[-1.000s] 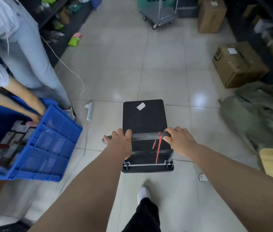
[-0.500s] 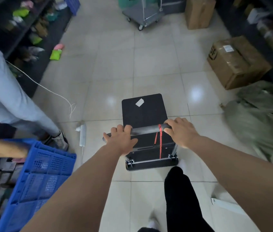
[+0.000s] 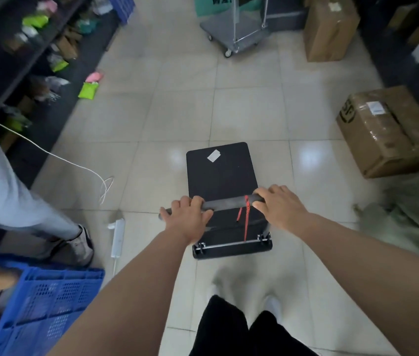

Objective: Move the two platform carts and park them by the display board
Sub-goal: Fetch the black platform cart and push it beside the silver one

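A small black platform cart [image 3: 221, 173] with a white sticker stands on the tiled floor right in front of me. Its grey handle bar [image 3: 225, 202] carries a red ribbon. My left hand [image 3: 188, 219] grips the bar's left end and my right hand [image 3: 277, 206] grips its right end. A second, grey platform cart [image 3: 218, 28] with a chrome handle stands at the far end of the aisle, beside a green board [image 3: 204, 5] at the top edge.
Another person's leg and shoe [image 3: 80, 240] are at the left, next to a blue crate [image 3: 46, 304]. A white power strip [image 3: 117, 237] and cord lie on the floor. Dark shelves line both sides. Cardboard boxes [image 3: 385, 132] and a green bundle [image 3: 408, 214] sit at the right.
I have walked forward with the black cart down the aisle. The grey cart and boxes appear closer, and the person and blue crate have slid back to my left.
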